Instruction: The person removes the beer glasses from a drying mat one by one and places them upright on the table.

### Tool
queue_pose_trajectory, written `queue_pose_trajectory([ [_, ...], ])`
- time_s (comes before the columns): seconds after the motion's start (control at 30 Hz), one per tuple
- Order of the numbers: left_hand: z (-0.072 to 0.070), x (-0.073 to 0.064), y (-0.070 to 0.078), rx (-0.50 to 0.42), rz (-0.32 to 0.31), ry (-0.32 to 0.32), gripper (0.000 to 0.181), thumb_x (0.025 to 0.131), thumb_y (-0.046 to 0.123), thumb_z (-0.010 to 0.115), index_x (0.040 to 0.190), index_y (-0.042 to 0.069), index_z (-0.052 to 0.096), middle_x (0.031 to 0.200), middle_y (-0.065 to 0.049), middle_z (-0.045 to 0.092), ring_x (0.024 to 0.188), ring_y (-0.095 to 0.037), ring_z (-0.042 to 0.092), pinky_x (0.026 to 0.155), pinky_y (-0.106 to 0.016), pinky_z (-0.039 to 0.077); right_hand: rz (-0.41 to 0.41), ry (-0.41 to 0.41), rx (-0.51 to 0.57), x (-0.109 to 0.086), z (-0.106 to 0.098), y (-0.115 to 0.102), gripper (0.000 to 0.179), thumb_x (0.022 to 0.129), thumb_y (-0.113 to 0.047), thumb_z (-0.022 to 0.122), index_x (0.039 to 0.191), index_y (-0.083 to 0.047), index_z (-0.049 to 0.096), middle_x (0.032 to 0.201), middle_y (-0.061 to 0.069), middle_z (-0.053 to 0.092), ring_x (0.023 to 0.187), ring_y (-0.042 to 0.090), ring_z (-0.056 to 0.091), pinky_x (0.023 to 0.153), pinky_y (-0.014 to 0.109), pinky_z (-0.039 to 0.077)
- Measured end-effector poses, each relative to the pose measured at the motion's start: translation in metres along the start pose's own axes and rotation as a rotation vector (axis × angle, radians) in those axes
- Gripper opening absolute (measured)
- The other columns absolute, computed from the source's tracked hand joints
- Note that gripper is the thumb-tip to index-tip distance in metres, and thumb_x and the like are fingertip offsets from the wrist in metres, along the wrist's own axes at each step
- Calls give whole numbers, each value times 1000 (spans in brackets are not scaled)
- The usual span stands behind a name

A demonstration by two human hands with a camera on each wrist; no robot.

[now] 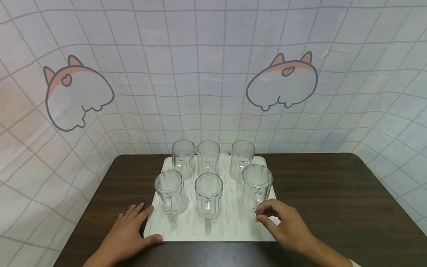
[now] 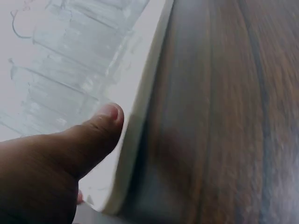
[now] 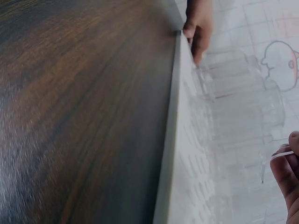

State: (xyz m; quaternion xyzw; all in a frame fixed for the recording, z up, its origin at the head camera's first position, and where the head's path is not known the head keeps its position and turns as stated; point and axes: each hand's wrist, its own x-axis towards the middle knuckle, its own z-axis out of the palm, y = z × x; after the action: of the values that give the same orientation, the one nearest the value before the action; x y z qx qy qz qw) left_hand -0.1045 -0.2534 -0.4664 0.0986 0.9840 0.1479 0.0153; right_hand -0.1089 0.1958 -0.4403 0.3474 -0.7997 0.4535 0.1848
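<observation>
Pinching mug (image 1: pixel 255 183), right hand (image 1: pixel 289 224), left hand (image 1: pixel 125 237) splayed, tray sidewall (image 2: pixel 131 149) clearest in wrist views

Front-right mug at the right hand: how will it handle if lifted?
The front-right mug looks like clear glass, so probably stiff and prone to chip if knocked. Its handle, pinched by the right hand, sits on one side, so the body may tilt when lifted. The smooth-looking wall might be slippery.

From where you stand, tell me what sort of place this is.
Probably a staged tabletop booth: a gridded sheet with cartoon drawings stands behind a dark table, which bears a white tray of glass mugs.
</observation>
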Motion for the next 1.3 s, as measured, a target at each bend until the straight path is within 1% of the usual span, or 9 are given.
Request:
queue_pose_trajectory([
  [0.2,-15,-6,10,4,16,-73,94,73,73,78,140,9,62,146,-26,52,128,-49,53,96,-67,45,0,24,-22,0,-10,0,30,84,4,80,105,-11,65,94,5,69,83,11,69,82,16,53],
  [0.4,-40,-16,29,-6,39,-101,77,78,60,81,138,16,63,132,-9,66,119,-34,64,93,-56,52,8,30,-29,1,-16,-1,30,85,4,79,106,-12,66,94,4,70,83,11,69,77,16,53],
  [0.5,-57,-18,40,10,43,-30,70,82,59,78,136,18,65,129,-6,68,118,-33,64,92,-57,52,19,31,-33,1,-18,-3,34,82,10,79,105,-12,66,95,0,70,84,10,68,78,17,53],
  [0.67,-82,-13,54,-24,63,235,62,90,53,75,136,13,64,129,-8,68,120,-36,62,90,-60,50,22,38,-50,3,-21,-4,42,78,17,78,105,-13,66,97,-4,69,84,9,68,78,17,54],
  [0.77,-90,-8,61,-92,131,388,61,89,43,80,138,11,61,131,-8,66,120,-34,61,92,-57,49,17,42,-46,3,-23,-4,43,78,18,77,105,-13,66,98,-4,68,85,10,68,79,17,54],
  [0.87,-92,0,69,-148,241,490,61,85,32,85,137,9,61,132,-9,64,121,-33,60,95,-53,47,5,43,-40,4,-24,-5,43,78,19,77,106,-11,66,97,-1,69,86,11,68,80,18,55],
  [0.97,-90,8,79,-182,351,534,62,83,26,87,136,7,61,132,-8,64,124,-31,56,101,-50,43,10,37,-49,5,-25,-5,43,78,19,77,105,-12,65,98,-2,69,87,10,68,80,18,55],
  [1.07,-88,16,91,-207,427,534,63,82,26,87,135,7,61,132,-7,63,127,-30,53,104,-47,40,27,32,-75,5,-26,-5,43,79,18,77,104,-14,65,100,-6,68,88,8,67,79,18,54],
  [1.3,-79,30,118,-227,503,460,66,83,35,86,138,10,59,138,0,58,133,-24,50,108,-46,40,29,28,-137,6,-28,-5,42,79,15,78,105,-16,66,103,-7,69,90,8,67,79,18,52],
])
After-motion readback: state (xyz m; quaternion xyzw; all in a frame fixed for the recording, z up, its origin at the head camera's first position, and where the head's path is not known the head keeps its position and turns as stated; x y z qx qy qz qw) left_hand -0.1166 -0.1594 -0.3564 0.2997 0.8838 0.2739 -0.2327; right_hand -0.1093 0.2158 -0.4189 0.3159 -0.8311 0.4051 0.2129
